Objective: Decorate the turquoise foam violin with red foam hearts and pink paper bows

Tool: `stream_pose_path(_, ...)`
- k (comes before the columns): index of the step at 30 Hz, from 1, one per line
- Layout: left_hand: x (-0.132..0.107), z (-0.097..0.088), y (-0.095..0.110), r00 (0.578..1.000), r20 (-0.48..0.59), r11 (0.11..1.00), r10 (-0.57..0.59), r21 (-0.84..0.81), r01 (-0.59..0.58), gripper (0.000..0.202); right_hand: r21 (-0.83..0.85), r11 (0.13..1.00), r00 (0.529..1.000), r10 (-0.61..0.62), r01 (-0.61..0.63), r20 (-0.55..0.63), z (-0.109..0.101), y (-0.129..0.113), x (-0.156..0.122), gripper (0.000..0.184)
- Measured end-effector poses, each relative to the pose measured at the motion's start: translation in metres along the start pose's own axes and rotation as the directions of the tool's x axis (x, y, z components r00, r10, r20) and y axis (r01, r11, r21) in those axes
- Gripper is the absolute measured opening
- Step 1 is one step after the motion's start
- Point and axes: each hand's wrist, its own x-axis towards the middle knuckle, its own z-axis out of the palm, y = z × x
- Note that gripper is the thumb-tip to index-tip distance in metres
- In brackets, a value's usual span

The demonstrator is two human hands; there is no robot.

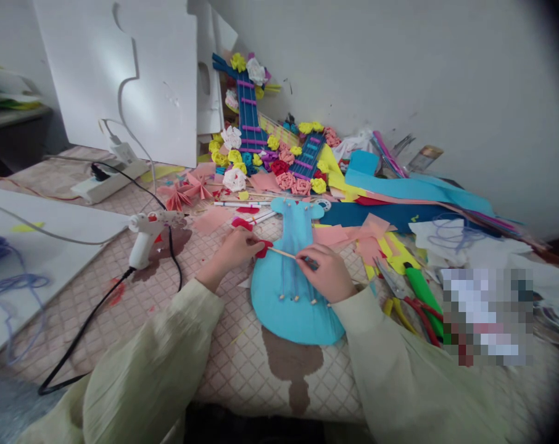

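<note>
"Over the blue guitar [268, 308], where neck meets body, is your thin stick [282, 253]. Which way does it run?"

"Crosswise to the guitar's long axis, right end slightly nearer you; the guitar's neck points away."

"And your hands?"

"By the guitar's left edge, your left hand [239, 250] pinches the red paper [263, 250] at the stick's left end; over its body, your right hand [326, 271] pinches the other end, fingers nearly closed."

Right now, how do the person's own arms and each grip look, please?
The left sleeve and right sleeve are long, loose, wrinkled and pale olive-green, ending near the wrists. The left grip and right grip are bare hands, without gloves. No watch shows.
</note>
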Motion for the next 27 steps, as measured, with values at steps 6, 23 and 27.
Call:
stream_pose_path(6,0.000,-0.001,0.001,1.000,0.010,1.000,0.005,0.007,-0.006,0.028,0.023,1.000,1.000,-0.008,0.008,0.014,0.002,-0.001,0.000,0.011)
stream_pose_path(23,-0.002,-0.003,0.005,1.000,-0.004,1.000,-0.018,0.022,0.018,0.035,0.007,0.998,0.998,0.062,-0.062,-0.003,0.000,0.000,-0.001,0.012)
stream_pose_path(27,-0.003,-0.004,0.007,1.000,0.002,0.999,-0.017,0.030,0.017,0.037,0.053,0.997,0.988,0.067,-0.060,-0.137,-0.009,0.005,0.001,0.012)
